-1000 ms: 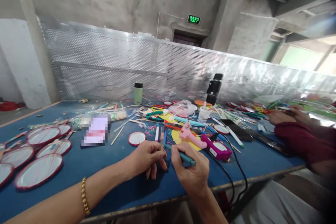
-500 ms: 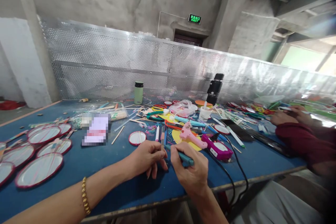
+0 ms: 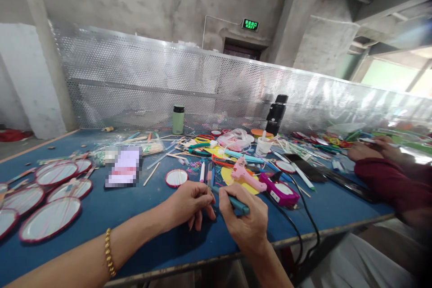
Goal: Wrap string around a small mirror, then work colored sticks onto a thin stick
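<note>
My left hand (image 3: 191,202) rests on the blue table (image 3: 141,229) with its fingers pinched round a thin upright stick (image 3: 209,182). My right hand (image 3: 245,220) is curled round a teal pen-like tool (image 3: 236,204), whose tip points left at the stick. The two hands almost touch near the table's front edge. A gold bracelet (image 3: 108,253) circles my left wrist.
A pink glue gun (image 3: 245,172) and a magenta box (image 3: 282,192) with a black cable (image 3: 305,220) lie just beyond my right hand. Red-rimmed discs (image 3: 50,218) fill the left side. A green flask (image 3: 177,119) and a black bottle (image 3: 276,114) stand at the back. Another person's red sleeve (image 3: 388,180) lies at right.
My right hand has edged slightly left and up towards the stick. My left hand has barely moved.
</note>
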Motion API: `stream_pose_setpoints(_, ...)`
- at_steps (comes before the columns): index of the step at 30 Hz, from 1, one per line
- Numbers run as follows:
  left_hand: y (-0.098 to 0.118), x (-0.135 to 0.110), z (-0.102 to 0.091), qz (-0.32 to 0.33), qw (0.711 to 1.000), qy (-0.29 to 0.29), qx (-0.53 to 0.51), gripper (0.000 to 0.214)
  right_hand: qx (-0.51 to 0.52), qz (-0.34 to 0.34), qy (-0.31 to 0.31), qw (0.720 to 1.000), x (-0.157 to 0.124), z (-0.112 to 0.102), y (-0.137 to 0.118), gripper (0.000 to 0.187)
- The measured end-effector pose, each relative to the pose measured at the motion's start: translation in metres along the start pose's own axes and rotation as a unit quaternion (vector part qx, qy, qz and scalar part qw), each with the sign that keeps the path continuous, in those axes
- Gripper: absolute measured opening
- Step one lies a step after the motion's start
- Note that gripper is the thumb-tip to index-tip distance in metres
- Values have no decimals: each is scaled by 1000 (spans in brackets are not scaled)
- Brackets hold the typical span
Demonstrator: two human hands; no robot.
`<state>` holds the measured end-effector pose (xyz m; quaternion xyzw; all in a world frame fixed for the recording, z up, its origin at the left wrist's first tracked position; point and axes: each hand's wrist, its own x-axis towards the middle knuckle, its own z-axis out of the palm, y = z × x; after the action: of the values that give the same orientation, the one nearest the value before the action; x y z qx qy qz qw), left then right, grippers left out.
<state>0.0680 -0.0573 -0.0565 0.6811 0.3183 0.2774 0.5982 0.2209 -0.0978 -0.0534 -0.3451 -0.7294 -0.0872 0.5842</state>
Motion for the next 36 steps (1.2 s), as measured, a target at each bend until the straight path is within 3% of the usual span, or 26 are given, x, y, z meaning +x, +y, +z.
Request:
stream_pose_setpoints(11,3,0,-1,-17,1000,-2,-14,32,-19,-6,23,1000,1,-2,-2,14)
stream_pose_setpoints(36,4,0,0,-19,1000,3,2,33,0,2,-6,1000,0,-1,-1,15)
